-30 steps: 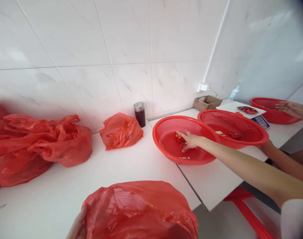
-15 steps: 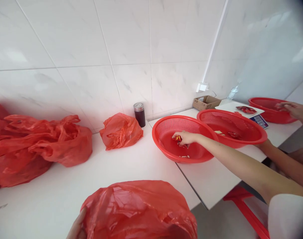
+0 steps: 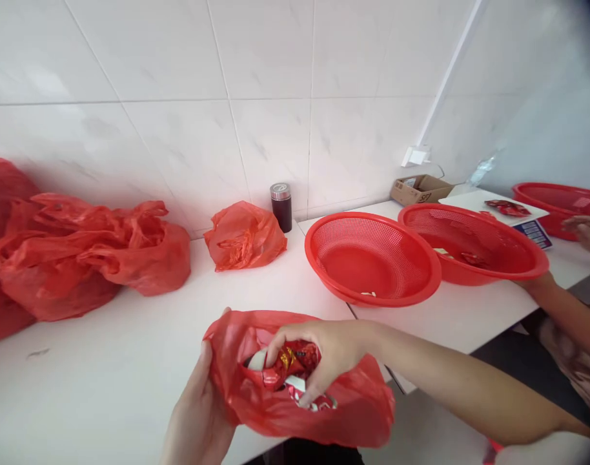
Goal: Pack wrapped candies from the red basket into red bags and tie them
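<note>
A red plastic bag [image 3: 324, 413] lies open at the near edge of the white table [image 3: 106, 361]. My left hand [image 3: 198, 413] grips the bag's left rim and holds it open. My right hand [image 3: 324, 352] is over the bag's mouth, fingers curled around red and gold wrapped packets [image 3: 288, 365]. More wrapped packets show inside the bag. A red mesh basket [image 3: 372, 258] stands on the table beyond my right forearm, with a few small pieces on its bottom.
Red bags lie at the left [image 3: 91, 252] and near the wall [image 3: 244, 236], beside a dark jar [image 3: 281, 206]. A second basket [image 3: 474, 242], a third basket [image 3: 561, 200], a cardboard box [image 3: 418, 189] stand right. Another person's arm [image 3: 561, 310] and hand [image 3: 585, 229] are there.
My right hand left the red mesh basket with packets and came back to the bag's mouth. My left hand now holds the bag open. The view shifted down and left.
</note>
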